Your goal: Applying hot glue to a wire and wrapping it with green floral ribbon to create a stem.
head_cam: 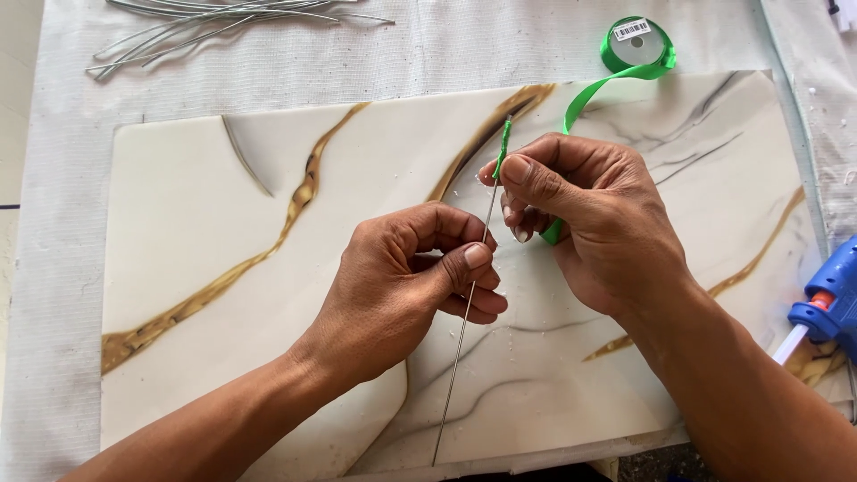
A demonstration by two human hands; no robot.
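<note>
Two hands pinch one thin wire point(464, 312): left hand point(402, 286) mid-shaft, right hand point(580, 214) seemingly pressing green ribbon point(580, 98) on it

One small white label point(631, 29), rectangular, with black bar lines, stuck on the top of the green ribbon spool point(637, 46), at the far right side of my desk point(62, 268), slightly tilted, no other package, sign or screen.

Thin upright wire point(464, 312), green-ribbon-wrapped point(585, 98) tip

Green ribbon point(585, 98), gold-veined white mat point(178, 223)
</note>
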